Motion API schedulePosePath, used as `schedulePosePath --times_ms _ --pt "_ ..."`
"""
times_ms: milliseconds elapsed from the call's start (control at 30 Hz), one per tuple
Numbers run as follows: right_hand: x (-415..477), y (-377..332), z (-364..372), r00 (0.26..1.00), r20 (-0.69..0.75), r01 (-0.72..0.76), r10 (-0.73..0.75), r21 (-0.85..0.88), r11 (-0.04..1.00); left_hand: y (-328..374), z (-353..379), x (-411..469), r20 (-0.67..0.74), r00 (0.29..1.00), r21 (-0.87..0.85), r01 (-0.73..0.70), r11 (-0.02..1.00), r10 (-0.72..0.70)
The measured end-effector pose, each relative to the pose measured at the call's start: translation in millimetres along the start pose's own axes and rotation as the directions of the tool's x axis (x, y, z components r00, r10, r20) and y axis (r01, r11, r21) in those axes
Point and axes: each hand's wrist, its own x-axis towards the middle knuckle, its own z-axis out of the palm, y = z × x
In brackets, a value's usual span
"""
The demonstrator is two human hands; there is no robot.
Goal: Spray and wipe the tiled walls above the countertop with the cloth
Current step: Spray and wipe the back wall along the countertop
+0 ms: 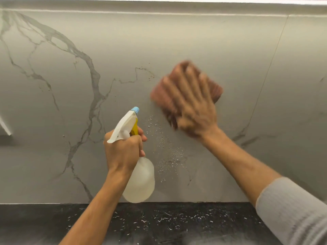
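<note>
1. Right hand spread flat, pressing brown cloth on tiled wall.
2. Left hand wrapped around spray bottle, finger on trigger.
3. Risk: droplets below cloth left unwiped, likely streaking down toward countertop.

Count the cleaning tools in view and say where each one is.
2. The spray bottle is in the left hand, held up in front of the wall. The cloth is under the right hand, flat on the wall. None other shows.

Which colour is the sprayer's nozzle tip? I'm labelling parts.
Light blue nozzle tip, on a white head; head view.
</note>
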Motion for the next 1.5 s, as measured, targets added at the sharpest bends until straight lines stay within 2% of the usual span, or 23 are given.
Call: schedulePosePath --times_ms 67,100,200,267,333,367,433,500,567,633,700,800,867,933,1033,1100,1167,1200,1267,1333,1367,1433,1500 --pt "-33 6 -15 0.985 0.144 0.097 -0.090 -0.044 0.994 0 -3 3 -0.005 1.000 -0.004 0.001 1.000 -0.001" --pt "-29 16 -19 0.988 0.136 0.080 -0.071 -0.062 0.995 0 -5 5 -0.002 1.000 -0.005 -0.003 1.000 0.003" --pt "39 36 -9 0.984 -0.071 -0.168 0.161 -0.121 0.978 0 -15 11 -0.005 1.000 0.015 -0.030 0.999 0.030" --pt "83 26 3 0.964 -0.165 -0.224 0.207 -0.089 0.970 0 -20 16 -0.035 0.999 0.011 -0.034 0.999 0.034" --pt "74 -3 16 0.991 -0.125 -0.055 0.054 -0.003 0.999 -1 -21 20 -0.065 0.998 0.013 -0.020 1.000 0.021" --pt "49 -20 17 0.997 -0.028 0.070 -0.070 0.012 0.997 -2 -20 21 -0.075 0.997 0.016 -0.010 1.000 0.011" --pt "-16 -40 10 0.937 0.201 0.287 -0.284 0.015 0.958 -5 -20 18 -0.080 0.997 0.025 0.010 1.000 -0.008" --pt "-56 -26 -2 0.898 0.280 0.352 -0.340 0.009 0.936 -6 -20 15 -0.064 0.998 0.025 0.002 1.000 0.000" --pt "-44 6 -8 0.939 0.228 0.270 -0.259 -0.021 0.963 -5 -21 14 -0.064 0.998 0.032 -0.008 0.999 0.010" --pt "4 31 -10 0.993 0.078 0.090 -0.084 -0.077 0.993 -3 -20 17 -0.070 0.997 0.025 -0.012 1.000 0.014" --pt "62 32 -5 0.998 -0.069 -0.014 0.008 -0.093 0.996 -3 -18 20 -0.080 0.997 0.012 -0.018 1.000 0.019" --pt "102 -4 13 0.990 -0.126 0.056 -0.060 -0.036 0.998 -6 -17 22 -0.103 0.994 0.021 -0.036 0.999 0.038" --pt "74 -32 21 0.972 -0.029 0.234 -0.233 0.022 0.972 -11 -18 21 -0.126 0.992 0.028 -0.030 0.999 0.033" --pt "12 -55 20 0.888 0.167 0.427 -0.428 0.043 0.903 -13 -23 17 -0.128 0.991 0.029 -0.025 0.999 0.029" --pt "-58 -41 1 0.782 0.358 0.531 -0.510 0.044 0.846 -12 -31 10 -0.053 0.998 0.036 -0.024 0.999 0.026" --pt "-45 -10 -6 0.838 0.306 0.469 -0.451 0.015 0.883 -11 -36 7 -0.003 1.000 0.053 -0.006 0.999 0.007" --pt "4 18 -4 0.969 0.116 0.224 -0.217 -0.053 0.973 -13 -38 6 0.037 0.999 0.049 0.017 0.999 -0.019" --pt "33 25 -1 0.996 0.001 0.088 -0.089 -0.091 0.992 -15 -38 5 0.050 0.998 0.046 0.031 0.998 -0.034" --pt "70 15 11 0.984 -0.166 -0.092 0.071 -0.120 0.989 -23 -36 2 0.056 0.997 0.047 0.060 0.997 -0.062" --pt "60 -14 27 0.979 -0.199 -0.051 0.039 -0.056 0.997 -33 -35 0 0.044 0.995 0.051 0.083 0.995 -0.086" --pt "36 -34 35 0.990 -0.142 0.014 -0.017 -0.020 1.000 -38 -35 -1 0.032 0.995 0.050 0.092 0.994 -0.094" --pt "-44 -77 42 0.980 0.086 0.182 -0.181 0.002 0.983 -48 -33 -6 0.010 0.995 0.051 0.101 0.994 -0.102" --pt "-135 -102 37 0.838 0.372 0.425 -0.399 0.014 0.905 -56 -32 -13 -0.013 0.995 0.040 0.100 0.994 -0.100"
